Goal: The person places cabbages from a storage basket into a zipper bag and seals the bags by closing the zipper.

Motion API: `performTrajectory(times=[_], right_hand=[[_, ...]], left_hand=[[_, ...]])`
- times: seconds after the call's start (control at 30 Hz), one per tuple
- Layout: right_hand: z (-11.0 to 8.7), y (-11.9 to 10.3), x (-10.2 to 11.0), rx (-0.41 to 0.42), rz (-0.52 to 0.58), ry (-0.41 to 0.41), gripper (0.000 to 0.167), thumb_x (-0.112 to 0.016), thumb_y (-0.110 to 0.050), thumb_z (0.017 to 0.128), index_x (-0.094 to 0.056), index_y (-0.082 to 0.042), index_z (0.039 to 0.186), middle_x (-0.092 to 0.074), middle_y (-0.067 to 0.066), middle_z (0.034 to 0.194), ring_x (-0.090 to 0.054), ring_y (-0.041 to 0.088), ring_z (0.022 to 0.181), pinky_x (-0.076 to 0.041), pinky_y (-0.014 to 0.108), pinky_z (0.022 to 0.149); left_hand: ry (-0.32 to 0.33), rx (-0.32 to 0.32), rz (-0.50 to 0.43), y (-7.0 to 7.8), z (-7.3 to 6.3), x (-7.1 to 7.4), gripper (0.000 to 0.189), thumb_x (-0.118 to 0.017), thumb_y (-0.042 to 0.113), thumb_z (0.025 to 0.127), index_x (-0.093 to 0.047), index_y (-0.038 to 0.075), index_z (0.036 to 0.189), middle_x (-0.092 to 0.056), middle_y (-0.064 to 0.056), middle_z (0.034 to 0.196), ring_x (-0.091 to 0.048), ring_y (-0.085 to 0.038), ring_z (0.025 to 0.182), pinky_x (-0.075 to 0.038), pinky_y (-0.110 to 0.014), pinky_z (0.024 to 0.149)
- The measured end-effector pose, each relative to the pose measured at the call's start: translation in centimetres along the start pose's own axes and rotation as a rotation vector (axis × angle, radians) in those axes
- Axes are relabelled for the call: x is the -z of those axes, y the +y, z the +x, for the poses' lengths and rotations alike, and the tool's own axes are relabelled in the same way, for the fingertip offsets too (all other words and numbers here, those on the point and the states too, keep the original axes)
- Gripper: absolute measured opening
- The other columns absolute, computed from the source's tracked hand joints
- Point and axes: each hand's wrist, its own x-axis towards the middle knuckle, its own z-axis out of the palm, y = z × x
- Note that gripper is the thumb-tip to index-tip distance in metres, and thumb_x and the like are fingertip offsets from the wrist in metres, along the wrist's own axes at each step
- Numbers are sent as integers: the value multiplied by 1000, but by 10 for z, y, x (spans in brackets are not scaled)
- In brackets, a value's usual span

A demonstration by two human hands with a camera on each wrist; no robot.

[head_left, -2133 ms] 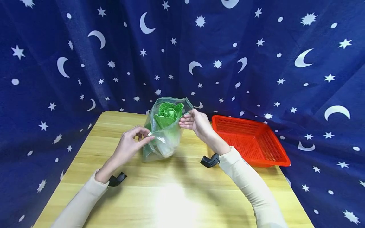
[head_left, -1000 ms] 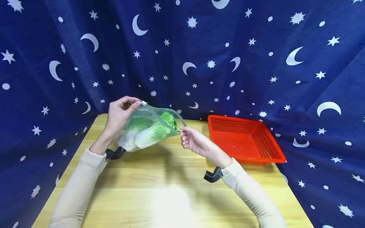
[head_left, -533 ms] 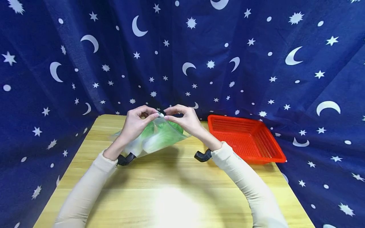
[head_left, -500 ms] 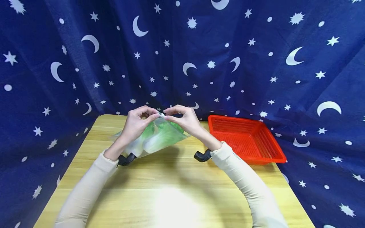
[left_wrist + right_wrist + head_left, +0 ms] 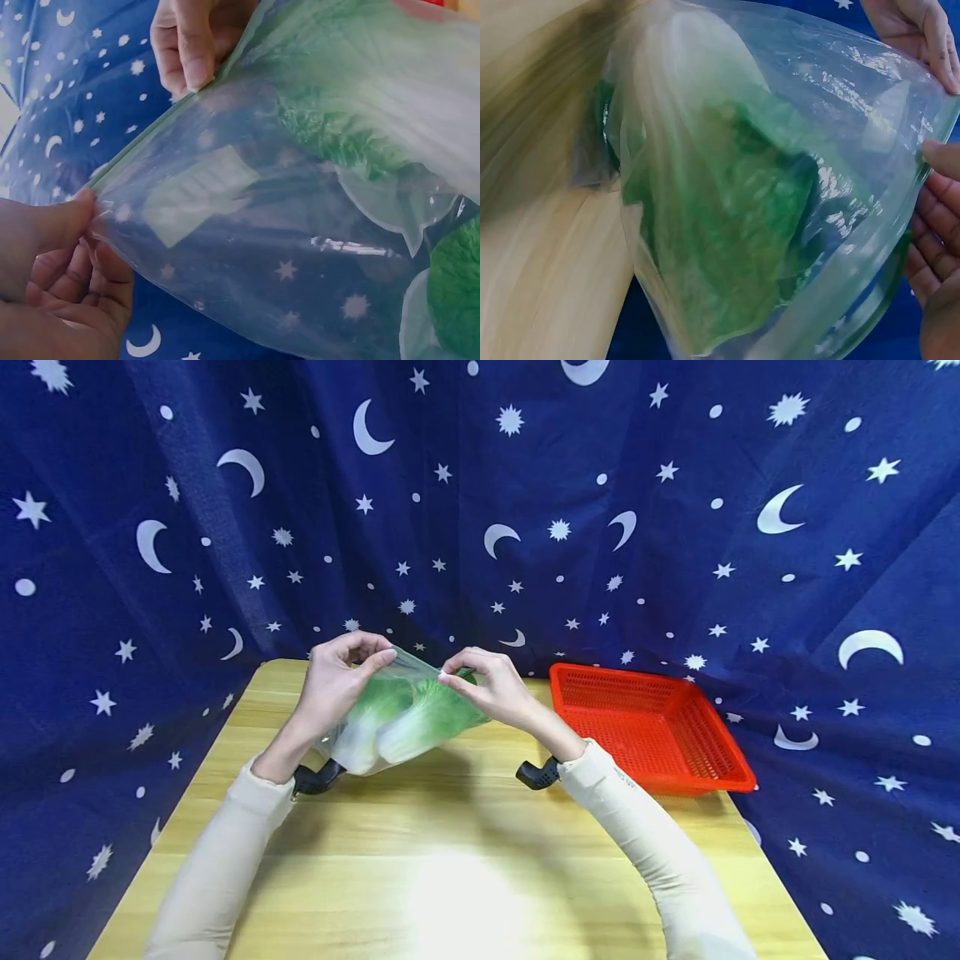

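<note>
A clear zip bag hangs tilted between both hands over the table's far side. Inside lie what look like two napa cabbages, one at the right and another at the left, white bases toward me. My left hand pinches the bag's upper left corner between thumb and fingers. Partway along the zip edge, my right hand pinches the seam at a small white slider. The left wrist view shows the zip edge stretched straight between the hands. Right of the right hand, the mouth gapes.
A red plastic basket stands at the table's right rear. Beneath the hands spreads a light wooden table with a bright glare patch near its front. A dark blue curtain with moons and stars hangs close behind.
The bag has tipped from upright onto a slant. My right hand let go of the right rim, joined my left hand at the corner, then slid rightward along the zip with the slider.
</note>
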Motion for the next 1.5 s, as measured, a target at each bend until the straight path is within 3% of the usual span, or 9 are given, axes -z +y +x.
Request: performTrajectory(times=[0.2,0.43,0.63,0.8,0.93,1.07,1.23,1.3,1.5], right_hand=[[-3,7,5,-40,18,-45,11,-72,-24,87,-73,-13,92,-71,-3,91,-64,8,89,-52,32,86],[4,7,20,-203,293,-136,20,-72,-16,87,-70,-12,106,-69,5,102,-66,12,91,-54,33,87],[9,12,14,-97,160,-212,10,-72,-20,87,-74,-13,93,-72,-1,90,-64,8,85,-53,33,81],[9,12,15,-24,13,-226,6,-72,-19,87,-74,-14,89,-71,-5,87,-62,5,82,-52,29,75],[10,12,19,33,-58,-240,7,-71,-19,88,-73,-13,90,-71,-5,88,-62,9,80,-52,32,73],[5,18,25,55,-60,-206,5,-71,-17,87,-71,-12,88,-70,-5,86,-62,11,80,-51,32,75],[-8,25,26,74,-17,-195,4,-70,-15,88,-71,-12,87,-69,-5,86,-62,7,83,-49,28,96],[-11,25,24,86,-20,-175,2,-70,-13,87,-70,-12,89,-69,-4,86,-62,6,83,-49,28,96],[-21,24,19,193,-95,-79,9,-72,-8,85,-72,-9,95,-70,0,91,-64,10,85,-55,28,76]], left_hand=[[-4,33,-20,1,0,5,14,-71,9,87,-69,-3,92,-67,-15,82,-56,-11,68,-45,-19,63],[11,25,-52,-15,1,-1,12,-70,8,87,-69,-3,92,-66,-10,79,-55,-11,66,-43,-17,61],[7,-10,-12,-38,1,-8,11,-72,16,87,-71,7,93,-68,-3,79,-56,-7,68,-44,-18,62],[-34,-9,24,-40,1,-9,13,-70,22,88,-69,12,95,-68,-4,82,-58,-7,72,-45,-19,67],[-44,4,17,-38,1,-2,13,-68,21,90,-67,9,97,-66,-1,84,-57,-8,74,-45,-18,69],[-5,-16,-29,-38,1,6,11,-68,13,89,-66,4,96,-64,0,81,-57,-7,72,-45,-16,68],[27,-58,-47,-42,-4,7,10,-68,8,88,-65,0,94,-64,0,80,-58,-6,71,-46,-15,68],[38,-72,-53,-43,-6,6,9,-68,7,89,-65,0,93,-64,2,80,-57,-6,71,-46,-15,67],[31,-132,-90,-45,-6,2,7,-66,5,89,-64,0,94,-63,2,82,-57,-7,73,-47,-16,69]])
